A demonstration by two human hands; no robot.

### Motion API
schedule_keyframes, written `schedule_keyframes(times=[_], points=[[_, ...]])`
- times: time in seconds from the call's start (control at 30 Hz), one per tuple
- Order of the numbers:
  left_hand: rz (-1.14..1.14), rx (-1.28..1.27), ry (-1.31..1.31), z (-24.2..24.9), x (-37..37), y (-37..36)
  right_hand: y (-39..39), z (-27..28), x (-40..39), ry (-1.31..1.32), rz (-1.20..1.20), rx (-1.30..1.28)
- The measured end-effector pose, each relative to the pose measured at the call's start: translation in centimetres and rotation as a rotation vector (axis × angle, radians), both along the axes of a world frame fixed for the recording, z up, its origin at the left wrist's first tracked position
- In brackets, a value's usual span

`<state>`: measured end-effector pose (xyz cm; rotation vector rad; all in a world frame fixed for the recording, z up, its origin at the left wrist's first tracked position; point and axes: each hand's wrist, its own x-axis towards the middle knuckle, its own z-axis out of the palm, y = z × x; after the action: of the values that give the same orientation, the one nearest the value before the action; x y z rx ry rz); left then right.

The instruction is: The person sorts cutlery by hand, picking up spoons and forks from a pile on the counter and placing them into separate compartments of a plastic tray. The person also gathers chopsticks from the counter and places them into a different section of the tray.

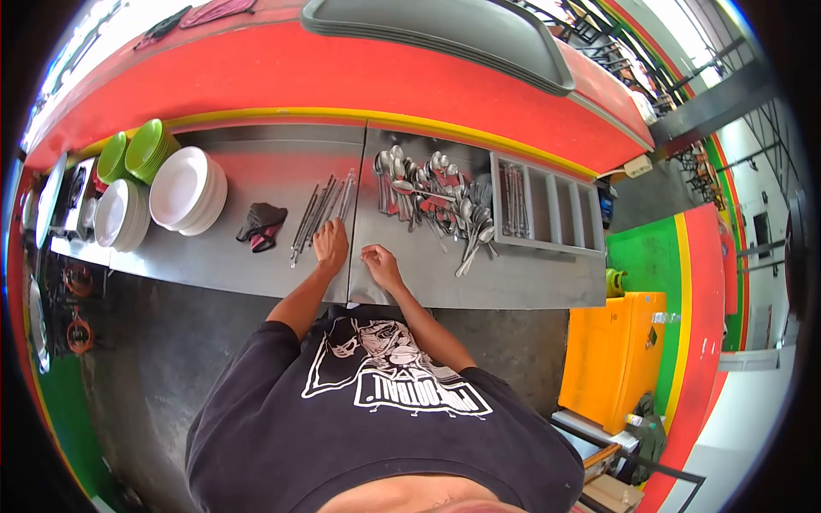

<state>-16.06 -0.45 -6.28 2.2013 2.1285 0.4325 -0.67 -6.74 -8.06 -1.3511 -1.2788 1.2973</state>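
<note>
My left hand is over the near right end of a bunch of slim metal chopsticks, its fingers closed on a few at the right side. The rest lie loosely side by side on the steel counter. Just to the right, my right hand hovers low over the counter with loosely bent fingers slightly apart, and nothing shows in it. Beyond it is a heaped pile of spoons and forks. A grey cutlery tray with compartments stands right of the pile; its leftmost compartment holds similar thin metal pieces.
Left on the counter are stacked white bowls, green bowls and a crumpled dark cloth. Grey serving trays rest on the red ledge behind. A yellow cabinet stands at the right, below counter height.
</note>
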Motion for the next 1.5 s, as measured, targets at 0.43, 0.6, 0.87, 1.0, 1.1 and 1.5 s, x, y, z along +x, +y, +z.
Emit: schedule_keyframes(times=[0.43,0.6,0.87,1.0,1.1,1.5], points=[[-0.03,-0.114,-0.606,3.7,7.5,-3.6,3.3,1.4,0.3,0.773,-0.125,-0.185],[-0.137,-0.124,-0.638,3.5,9.3,-3.8,2.7,2.6,2.3,0.769,-0.203,-0.096],[-0.355,0.013,-0.861,5.6,20.1,-2.8,3.4,4.3,12.5,0.358,-0.546,0.134],[-0.39,-0.119,-0.863,6.9,25.1,-1.4,3.7,6.6,17.5,0.253,-0.653,0.201],[-0.451,-0.102,-0.958,8.4,29.0,-0.7,4.3,8.2,21.2,0.323,-0.661,0.2],[-0.53,0.14,-0.575,8.9,40.9,1.8,5.7,8.5,35.0,-0.666,-0.846,0.323]])
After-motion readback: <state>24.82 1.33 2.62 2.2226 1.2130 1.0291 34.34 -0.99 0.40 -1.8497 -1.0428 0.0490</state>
